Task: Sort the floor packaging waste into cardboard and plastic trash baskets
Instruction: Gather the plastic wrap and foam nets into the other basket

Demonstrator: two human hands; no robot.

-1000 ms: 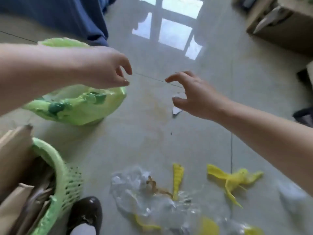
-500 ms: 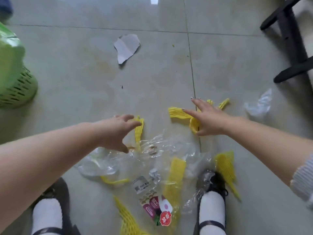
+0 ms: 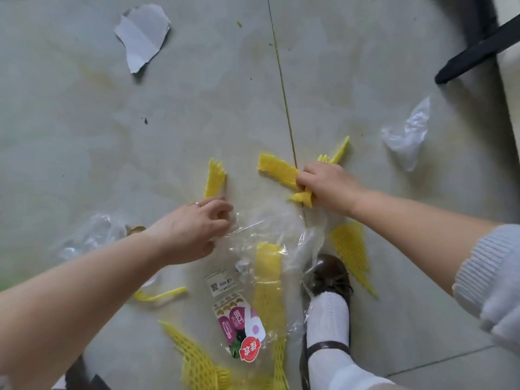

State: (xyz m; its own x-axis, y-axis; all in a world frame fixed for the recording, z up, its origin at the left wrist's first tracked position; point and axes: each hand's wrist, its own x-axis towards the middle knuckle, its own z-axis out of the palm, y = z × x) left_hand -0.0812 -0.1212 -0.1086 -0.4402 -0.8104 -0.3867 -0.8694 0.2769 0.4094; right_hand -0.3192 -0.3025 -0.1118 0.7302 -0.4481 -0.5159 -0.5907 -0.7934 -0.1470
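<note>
My right hand (image 3: 326, 185) is closed around a yellow foam net (image 3: 277, 168) on the floor, right of centre. My left hand (image 3: 194, 229) rests on the edge of a clear plastic bag (image 3: 270, 229), its fingers curled onto the film; a firm grip cannot be made out. Just beyond its fingertips lies a narrow yellow foam strip (image 3: 215, 178). The bag carries a printed label (image 3: 239, 325) and lies over another yellow net (image 3: 267, 266). More yellow nets lie at the bottom (image 3: 194, 358) and by my shoe (image 3: 351, 254). A torn cardboard scrap (image 3: 140, 35) lies far upper left.
My brown shoe and white sock (image 3: 327, 291) stand on the bag's right edge. A crumpled clear plastic piece (image 3: 408, 133) lies at the right. Black furniture legs (image 3: 478, 49) cross the upper right corner. More crumpled film (image 3: 90, 235) sits under my left forearm.
The view has dropped closer to the floor and the green basket has left the frame. My right hand has closed on the yellow net. My left hand has moved onto the clear bag.
</note>
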